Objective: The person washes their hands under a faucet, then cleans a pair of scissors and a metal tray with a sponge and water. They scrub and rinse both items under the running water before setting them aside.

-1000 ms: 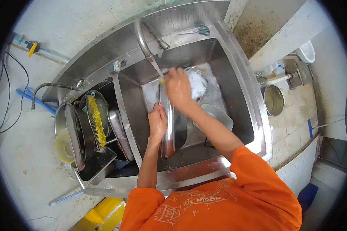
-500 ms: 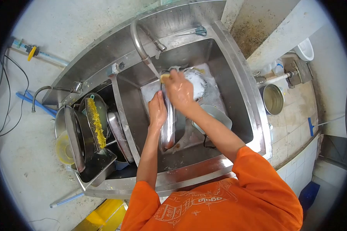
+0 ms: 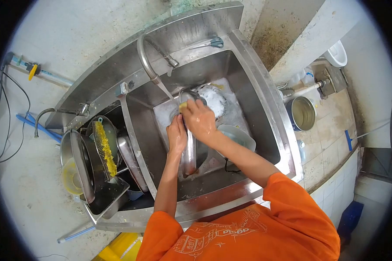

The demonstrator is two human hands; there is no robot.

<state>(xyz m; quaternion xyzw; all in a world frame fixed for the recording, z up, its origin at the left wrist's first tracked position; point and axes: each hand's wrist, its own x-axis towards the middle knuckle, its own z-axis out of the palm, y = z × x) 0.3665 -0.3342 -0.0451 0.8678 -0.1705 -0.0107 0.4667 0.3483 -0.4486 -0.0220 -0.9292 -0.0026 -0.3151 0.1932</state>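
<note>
My left hand (image 3: 176, 134) is closed on the near-left rim of a long metal tray (image 3: 190, 158), which stands tilted on its edge in the sink. A yellow sponge (image 3: 183, 106) is pinched in my right hand (image 3: 198, 119) and pressed to the tray's upper rim; most of it is hidden by the fingers. Water runs from the curved faucet (image 3: 148, 65) close to the tray's far end. Beyond my right hand is a mound of white foam (image 3: 214, 102). A pale bowl (image 3: 237, 138) sits under my right forearm.
The left basin holds stacked pans, a metal tray (image 3: 132, 163) and a yellow bristled brush (image 3: 104, 148). Scissors (image 3: 215, 42) lie on the back ledge beside a second faucet (image 3: 59, 112) further left. A metal pot (image 3: 302, 114) stands right of the sink (image 3: 259, 104).
My right hand has moved the sponge toward me along the tray's rim, uncovering the tray's far end. My left hand keeps its hold. The whole view has shifted slightly.
</note>
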